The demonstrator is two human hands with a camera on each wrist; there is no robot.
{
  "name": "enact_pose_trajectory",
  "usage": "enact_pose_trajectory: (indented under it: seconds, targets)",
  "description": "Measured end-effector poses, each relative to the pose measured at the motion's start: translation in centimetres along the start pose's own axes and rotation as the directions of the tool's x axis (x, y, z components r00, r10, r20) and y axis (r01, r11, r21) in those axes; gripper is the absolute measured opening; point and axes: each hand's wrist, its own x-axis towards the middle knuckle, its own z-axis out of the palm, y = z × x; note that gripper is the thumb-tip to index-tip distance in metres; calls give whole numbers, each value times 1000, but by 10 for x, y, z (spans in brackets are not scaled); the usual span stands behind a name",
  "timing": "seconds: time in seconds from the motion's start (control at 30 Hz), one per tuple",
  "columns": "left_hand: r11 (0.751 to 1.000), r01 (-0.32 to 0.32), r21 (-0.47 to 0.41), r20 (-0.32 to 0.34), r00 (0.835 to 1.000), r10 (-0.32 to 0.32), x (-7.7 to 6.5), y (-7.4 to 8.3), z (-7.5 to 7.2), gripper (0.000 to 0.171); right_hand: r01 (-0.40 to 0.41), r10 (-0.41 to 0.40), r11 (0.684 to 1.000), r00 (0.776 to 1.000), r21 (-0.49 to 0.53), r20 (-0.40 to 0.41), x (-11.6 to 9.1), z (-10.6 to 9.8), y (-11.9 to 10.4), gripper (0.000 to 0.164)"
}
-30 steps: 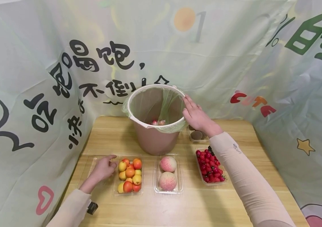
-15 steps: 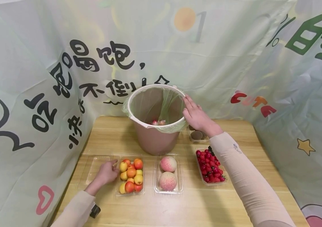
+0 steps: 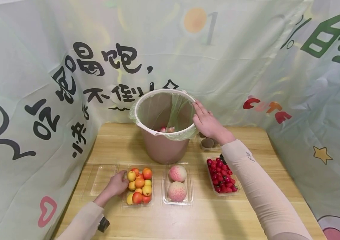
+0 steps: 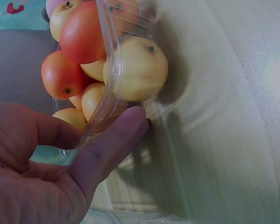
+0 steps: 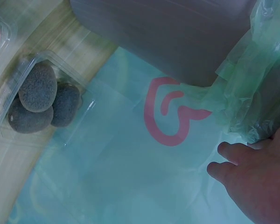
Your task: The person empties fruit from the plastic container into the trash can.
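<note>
My left hand [image 3: 117, 184] is at the left side of a clear plastic box [image 4: 113, 70] of small yellow and orange-red fruits [image 3: 139, 182]. In the left wrist view, the thumb is on the inner side of the box's wall and the fingers [image 4: 126, 126] are outside, pinching it. At the back, my right hand [image 3: 210, 125] rests on the right rim of a brownish-pink bin [image 3: 165, 146] with its fingers fairly straight. A thin green bag [image 5: 238, 88] lines the bin and folds over that rim. Small reddish fruits [image 3: 167, 129] lie at the bottom inside.
Two pink-white peaches [image 3: 177, 191] fill a clear box in the middle. Right of them stands a box of red berries [image 3: 222, 178]. Behind it is a box of brown egg-shaped fruits [image 5: 37, 88]. An empty clear tray [image 3: 99, 180] lies at the left. Printed cloth [image 3: 230, 80] surrounds the table.
My left hand has moved a little right and closed on the fruit box's left side, and the box has shifted slightly right. The right hand stays on the bin's rim.
</note>
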Motion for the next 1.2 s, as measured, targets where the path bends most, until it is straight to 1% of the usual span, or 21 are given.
enact_pose_trajectory:
  seconds: [0.17,0.27,0.4,0.5,0.7,0.9,1.03,1.2]
  targets:
    - [1000,-18,-6,-9,1000,18,0,0,0,53,-3,3,1000,1000,-1,1,0,-1,-1,69]
    - [999,-15,-46,-1,1000,15,0,-1,0,45,-4,4,1000,1000,0,2,0,-1,-2,69]
    - [988,38,-148,55,998,-30,-1,2,-2,38,-7,7,1000,1000,-4,9,-1,-1,-2,69]
    - [980,67,-189,81,995,-52,-3,4,-5,39,-6,6,1000,1000,-6,14,-1,-2,-3,70]
    - [976,39,-214,89,996,-21,-5,10,-14,40,-4,4,1000,1000,-6,13,-1,-2,-2,70]
    - [969,4,-249,101,995,21,-7,20,-32,40,-2,2,1000,1000,-8,14,-1,-1,-2,69]
    - [967,-11,-255,93,995,36,-7,27,-49,39,2,-2,1000,1000,-9,9,0,-1,-1,69]
    - [959,-10,-282,80,996,34,-7,35,-75,44,5,-5,1000,1000,-5,5,-1,-2,-2,69]
